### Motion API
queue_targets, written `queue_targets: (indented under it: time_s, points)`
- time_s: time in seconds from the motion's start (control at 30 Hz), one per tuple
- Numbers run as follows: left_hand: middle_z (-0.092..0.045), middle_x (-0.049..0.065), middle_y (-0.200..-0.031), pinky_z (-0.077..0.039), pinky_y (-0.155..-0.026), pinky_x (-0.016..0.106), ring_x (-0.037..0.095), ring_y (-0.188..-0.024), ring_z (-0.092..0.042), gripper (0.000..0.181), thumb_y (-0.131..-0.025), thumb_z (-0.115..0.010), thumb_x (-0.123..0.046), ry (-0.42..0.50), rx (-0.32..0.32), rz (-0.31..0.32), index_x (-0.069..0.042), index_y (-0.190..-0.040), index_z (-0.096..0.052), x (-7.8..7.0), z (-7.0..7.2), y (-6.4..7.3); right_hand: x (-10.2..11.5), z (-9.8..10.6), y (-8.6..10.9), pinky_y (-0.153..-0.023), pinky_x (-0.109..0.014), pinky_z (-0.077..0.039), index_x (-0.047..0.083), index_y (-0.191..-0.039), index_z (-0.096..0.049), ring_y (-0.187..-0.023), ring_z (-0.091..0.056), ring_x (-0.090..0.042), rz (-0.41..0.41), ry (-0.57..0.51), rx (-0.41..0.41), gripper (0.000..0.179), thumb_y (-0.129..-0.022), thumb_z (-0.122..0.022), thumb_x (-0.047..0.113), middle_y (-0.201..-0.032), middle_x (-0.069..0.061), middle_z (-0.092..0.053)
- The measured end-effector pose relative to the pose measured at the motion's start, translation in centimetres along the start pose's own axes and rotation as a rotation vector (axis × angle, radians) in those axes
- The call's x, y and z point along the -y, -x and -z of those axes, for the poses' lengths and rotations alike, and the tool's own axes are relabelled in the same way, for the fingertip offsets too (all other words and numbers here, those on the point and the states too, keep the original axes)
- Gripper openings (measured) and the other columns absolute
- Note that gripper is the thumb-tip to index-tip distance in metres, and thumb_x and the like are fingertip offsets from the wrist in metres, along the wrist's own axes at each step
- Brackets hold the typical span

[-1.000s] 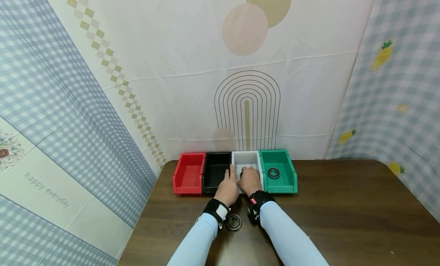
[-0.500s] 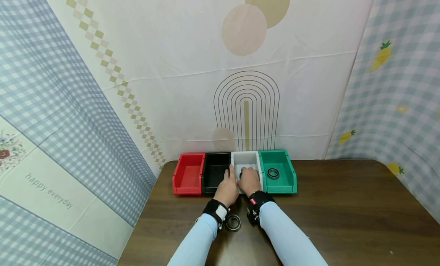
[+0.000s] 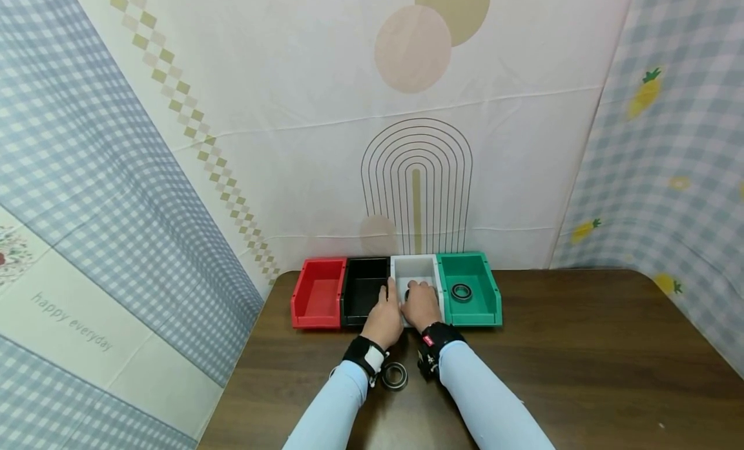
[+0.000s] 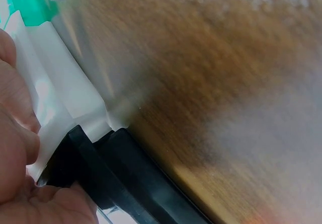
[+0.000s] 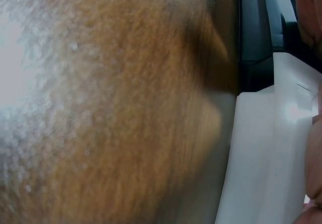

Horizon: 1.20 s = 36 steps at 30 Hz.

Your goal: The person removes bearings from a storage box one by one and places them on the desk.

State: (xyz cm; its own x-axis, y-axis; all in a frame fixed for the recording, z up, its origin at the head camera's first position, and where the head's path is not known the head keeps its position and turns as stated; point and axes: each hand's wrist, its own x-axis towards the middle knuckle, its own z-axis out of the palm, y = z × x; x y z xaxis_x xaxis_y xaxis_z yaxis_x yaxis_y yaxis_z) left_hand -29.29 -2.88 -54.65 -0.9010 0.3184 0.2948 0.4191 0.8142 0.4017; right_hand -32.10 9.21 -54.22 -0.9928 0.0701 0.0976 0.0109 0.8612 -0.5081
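Observation:
My left hand (image 3: 385, 317) lies across the adjoining walls of the black bin (image 3: 367, 279) and the white bin (image 3: 415, 266), index finger straight and pointing to the back. In the left wrist view, fingers (image 4: 55, 206) dip over the black bin's edge. My right hand (image 3: 423, 306) reaches into the white bin with curled fingers, close against the left hand. At its fingertips shows a sliver of a dark bearing (image 3: 407, 296), the rest covered by the hand. Another bearing (image 3: 462, 292) lies flat in the green bin (image 3: 482, 314). A larger bearing (image 3: 394, 376) rests on the table between the forearms.
A red bin (image 3: 320, 295) stands at the left end of the row. The bins sit side by side at the back edge of the brown wooden table (image 3: 581, 359). Behind them hangs a patterned cloth (image 3: 523, 166), with checked cloths at both sides.
Both hands stay in place at the white bin, with no clear finger movement. The view shifts very slightly; bins and bearings keep their places.

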Motion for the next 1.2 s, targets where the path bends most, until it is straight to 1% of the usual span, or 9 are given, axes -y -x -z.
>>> queue_targets:
  time_s: [0.1, 0.17, 0.33, 0.63, 0.77, 0.87, 1.0, 1.1, 1.2]
  points:
    - [-0.051, 0.043, -0.149, -0.066, -0.076, 0.05, 0.045, -0.097, -0.078, 0.067, -0.11, -0.052, -0.013, -0.019, -0.003, 0.006, 0.007, -0.166, -0.021, 0.4, -0.5, -0.2, 0.0, 0.0, 0.0, -0.103, -0.054, -0.056, -0.005, -0.135, -0.067, -0.115, -0.065, -0.044, 0.001, -0.001, -0.002, 0.05, -0.094, -0.08, 0.02, -0.124, -0.027, -0.07]
    - [-0.053, 0.04, -0.149, -0.066, -0.074, 0.046, 0.04, -0.095, -0.079, 0.066, -0.111, -0.05, -0.016, -0.057, -0.023, 0.001, 0.005, -0.167, -0.021, 1.3, -1.8, -0.5, 0.0, 0.0, 0.0, -0.101, -0.054, -0.056, -0.005, -0.134, -0.067, -0.114, -0.065, -0.043, 0.001, -0.005, -0.003, 0.049, -0.094, -0.08, 0.02, -0.123, -0.027, -0.07]
    - [-0.052, 0.037, -0.153, -0.067, -0.076, 0.044, 0.038, -0.096, -0.079, 0.067, -0.111, -0.053, -0.019, -0.049, -0.037, 0.03, 0.0, -0.168, -0.024, 2.4, -3.4, -0.8, 0.1, 0.0, 0.1, -0.101, -0.053, -0.056, -0.005, -0.133, -0.068, -0.113, -0.065, -0.043, -0.003, -0.013, -0.002, 0.048, -0.094, -0.08, 0.02, -0.122, -0.027, -0.07]
    - [-0.049, 0.041, -0.153, -0.067, -0.075, 0.045, 0.043, -0.097, -0.078, 0.069, -0.111, -0.052, -0.018, -0.034, -0.034, 0.014, 0.002, -0.168, -0.019, 3.2, -4.3, -1.2, 0.0, -0.1, 0.0, -0.103, -0.053, -0.056, -0.004, -0.136, -0.066, -0.115, -0.064, -0.043, -0.014, -0.001, 0.001, 0.051, -0.094, -0.08, 0.022, -0.126, -0.027, -0.069]
    - [-0.05, 0.037, -0.154, -0.066, -0.075, 0.04, 0.036, -0.098, -0.079, 0.069, -0.113, -0.046, -0.022, -0.09, -0.023, 0.017, -0.003, -0.171, -0.014, 4.0, -5.1, -1.5, 0.1, -0.1, 0.1, -0.104, -0.054, -0.055, -0.004, -0.136, -0.066, -0.117, -0.064, -0.044, -0.007, -0.016, -0.002, 0.052, -0.094, -0.081, 0.022, -0.127, -0.027, -0.069]
    - [-0.051, 0.037, -0.152, -0.066, -0.074, 0.041, 0.037, -0.097, -0.079, 0.068, -0.113, -0.048, -0.02, -0.09, -0.007, 0.016, 0.0, -0.17, -0.016, 2.8, -3.5, -1.1, 0.0, -0.1, 0.1, -0.104, -0.054, -0.055, -0.004, -0.137, -0.066, -0.117, -0.063, -0.044, -0.003, -0.024, -0.004, 0.052, -0.094, -0.08, 0.021, -0.128, -0.027, -0.069]
    - [-0.049, 0.04, -0.152, -0.067, -0.079, 0.044, 0.042, -0.101, -0.078, 0.066, -0.11, -0.053, -0.012, -0.078, 0.034, 0.045, 0.007, -0.166, -0.023, 0.1, -0.6, -0.2, -0.1, -0.2, 0.1, -0.106, -0.054, -0.055, -0.004, -0.138, -0.065, -0.119, -0.063, -0.044, -0.012, -0.022, -0.005, 0.053, -0.095, -0.08, 0.022, -0.129, -0.027, -0.068]
    - [-0.049, 0.04, -0.154, -0.067, -0.083, 0.044, 0.042, -0.105, -0.078, 0.066, -0.11, -0.053, -0.011, -0.092, 0.049, 0.058, 0.007, -0.166, -0.023, -0.4, -0.2, -0.1, -0.1, -0.3, 0.0, -0.107, -0.054, -0.055, -0.004, -0.139, -0.064, -0.12, -0.063, -0.044, -0.014, -0.021, -0.005, 0.054, -0.095, -0.08, 0.023, -0.13, -0.028, -0.068]
    - [-0.049, 0.04, -0.153, -0.067, -0.081, 0.044, 0.042, -0.104, -0.078, 0.066, -0.111, -0.053, -0.012, -0.094, 0.041, 0.043, 0.008, -0.165, -0.023, -0.4, 0.0, -0.1, -0.3, -0.3, 0.0, -0.107, -0.054, -0.055, -0.004, -0.139, -0.064, -0.121, -0.062, -0.045, -0.003, -0.025, -0.015, 0.054, -0.095, -0.08, 0.022, -0.13, -0.028, -0.068]
